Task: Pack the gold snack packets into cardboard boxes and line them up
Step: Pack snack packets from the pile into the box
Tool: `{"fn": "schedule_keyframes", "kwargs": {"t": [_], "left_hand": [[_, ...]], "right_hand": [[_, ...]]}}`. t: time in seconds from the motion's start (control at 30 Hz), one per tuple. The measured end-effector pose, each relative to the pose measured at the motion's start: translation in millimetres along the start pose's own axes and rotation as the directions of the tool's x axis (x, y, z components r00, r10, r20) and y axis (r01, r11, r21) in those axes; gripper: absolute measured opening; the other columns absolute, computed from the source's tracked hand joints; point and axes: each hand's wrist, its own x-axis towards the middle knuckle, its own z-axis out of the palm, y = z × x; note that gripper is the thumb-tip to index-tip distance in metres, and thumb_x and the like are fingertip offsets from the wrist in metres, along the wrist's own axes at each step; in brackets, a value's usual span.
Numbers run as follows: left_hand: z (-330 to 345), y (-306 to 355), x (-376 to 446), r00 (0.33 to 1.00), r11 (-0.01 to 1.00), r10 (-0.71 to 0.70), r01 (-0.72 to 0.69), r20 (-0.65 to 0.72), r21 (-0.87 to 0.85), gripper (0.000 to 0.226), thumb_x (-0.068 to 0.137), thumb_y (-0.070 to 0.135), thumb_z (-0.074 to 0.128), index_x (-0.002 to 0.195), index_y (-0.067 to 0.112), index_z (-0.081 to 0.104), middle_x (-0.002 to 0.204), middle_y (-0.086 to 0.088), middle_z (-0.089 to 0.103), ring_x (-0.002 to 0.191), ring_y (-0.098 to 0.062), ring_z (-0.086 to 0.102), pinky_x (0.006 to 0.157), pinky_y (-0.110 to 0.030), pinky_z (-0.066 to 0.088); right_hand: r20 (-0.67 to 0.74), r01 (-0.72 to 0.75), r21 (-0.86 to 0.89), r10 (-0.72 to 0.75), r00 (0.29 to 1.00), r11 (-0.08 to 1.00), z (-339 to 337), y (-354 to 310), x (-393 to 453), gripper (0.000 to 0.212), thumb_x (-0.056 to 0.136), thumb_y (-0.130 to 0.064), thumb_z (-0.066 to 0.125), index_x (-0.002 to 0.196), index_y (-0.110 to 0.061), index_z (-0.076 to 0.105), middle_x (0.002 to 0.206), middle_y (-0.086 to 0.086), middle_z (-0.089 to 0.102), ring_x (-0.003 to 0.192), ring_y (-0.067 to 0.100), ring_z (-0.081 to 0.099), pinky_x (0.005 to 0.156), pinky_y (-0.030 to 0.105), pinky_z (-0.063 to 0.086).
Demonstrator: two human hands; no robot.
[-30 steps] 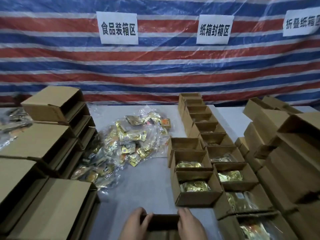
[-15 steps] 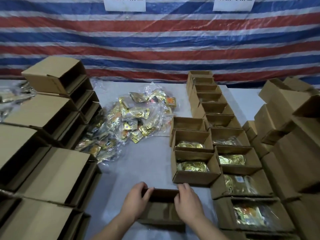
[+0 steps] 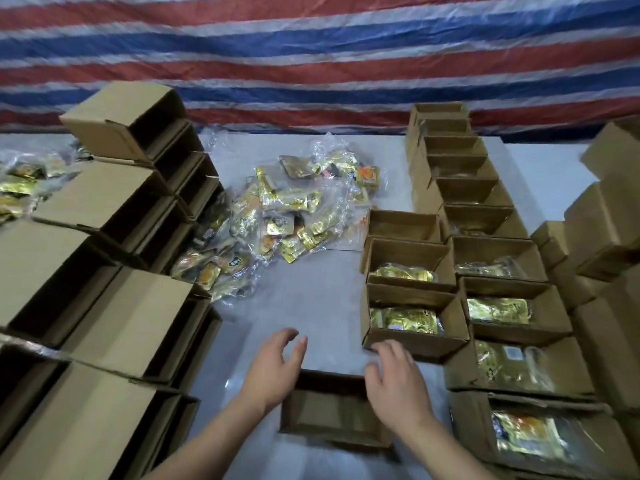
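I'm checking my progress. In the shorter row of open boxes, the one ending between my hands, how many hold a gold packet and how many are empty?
Boxes holding a gold packet: 2
Empty boxes: 2
Total: 4

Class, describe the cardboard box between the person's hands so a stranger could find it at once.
Start at the grey table and its two rows of open boxes on the right. The empty box sits at the near end of the left row, between the left hand and right hand. Unlike the box beyond it, it holds no gold packet.
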Motion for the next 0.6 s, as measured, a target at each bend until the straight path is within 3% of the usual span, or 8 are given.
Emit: {"fn": "schedule_keyframes", "kwargs": {"t": [0.1, 0.2, 0.27, 0.33, 0.5, 0.6], "left_hand": [[-2.2, 8.4, 27.1, 0.998, 0.998, 0.053, -0.054, 0.039, 0.027, 0.037, 0.099, 0.045, 0.045, 0.118, 0.018, 0.060, 0.117, 0.004, 0.063, 0.113, -0.011, 0.056, 0.094, -0.028, 0.042], [9.3, 6.8, 35.7, 0.972, 0.978, 0.067, -0.109, 0.223, 0.180, 0.036, 0.099, 0.049, 0.041, 0.110, 0.021, 0.061, 0.114, 0.002, 0.064, 0.111, -0.015, 0.057, 0.092, -0.026, 0.041], [19.5, -0.3, 31.5, 0.946, 0.968, 0.042, -0.118, 0.321, 0.221, 0.041, 0.098, 0.053, 0.037, 0.083, 0.021, 0.057, 0.092, 0.001, 0.065, 0.097, -0.020, 0.060, 0.078, -0.028, 0.041], [25.5, -5.3, 29.1, 0.949, 0.969, 0.062, -0.132, 0.310, 0.208, 0.048, 0.098, 0.054, 0.034, 0.067, 0.019, 0.044, 0.070, 0.001, 0.055, 0.082, -0.024, 0.059, 0.066, -0.032, 0.037], [19.7, -1.3, 34.3, 0.955, 0.976, 0.091, -0.142, 0.281, 0.165, 0.041, 0.098, 0.051, 0.037, 0.071, 0.021, 0.048, 0.074, 0.000, 0.061, 0.078, -0.021, 0.060, 0.066, -0.031, 0.042], [5.1, 8.7, 52.0, 0.965, 0.988, 0.103, -0.128, 0.241, 0.091, 0.034, 0.094, 0.056, 0.038, 0.079, 0.029, 0.053, 0.068, 0.010, 0.057, 0.074, -0.013, 0.058, 0.063, -0.026, 0.036]], "right_hand": [[0.026, 0.018, 0.014, -0.018, 0.999, 1.000, 2.6, -6.5, 4.4, 0.036, 0.096, -0.035, 0.039, 0.118, -0.018, 0.061, 0.111, -0.002, 0.060, 0.104, 0.017, 0.056, 0.087, 0.032, 0.045], [0.056, 0.019, -0.050, -0.016, 0.998, 0.999, 12.3, -8.8, -5.4, 0.029, 0.100, -0.035, 0.038, 0.105, -0.020, 0.062, 0.102, -0.002, 0.062, 0.099, 0.017, 0.057, 0.086, 0.033, 0.045], [0.047, -0.002, -0.061, 0.005, 0.999, 0.998, 18.9, -6.2, -10.8, 0.027, 0.101, -0.033, 0.040, 0.102, -0.020, 0.063, 0.100, -0.004, 0.061, 0.097, 0.015, 0.058, 0.087, 0.032, 0.047], [0.017, -0.006, -0.076, 0.007, 1.000, 0.997, 21.7, -6.1, -11.3, 0.026, 0.102, -0.034, 0.039, 0.099, -0.023, 0.062, 0.098, -0.007, 0.060, 0.094, 0.010, 0.057, 0.085, 0.029, 0.047], [0.040, -0.022, -0.118, 0.026, 0.999, 0.993, 14.0, -12.7, -4.4, 0.028, 0.101, -0.036, 0.037, 0.097, -0.026, 0.062, 0.094, -0.009, 0.060, 0.092, 0.007, 0.058, 0.082, 0.025, 0.047], [-0.052, -0.020, -0.092, 0.015, 0.999, 0.996, -3.6, -21.0, 8.8, 0.018, 0.097, -0.036, 0.046, 0.099, -0.028, 0.062, 0.093, -0.014, 0.057, 0.088, 0.004, 0.055, 0.077, 0.023, 0.048]]}}
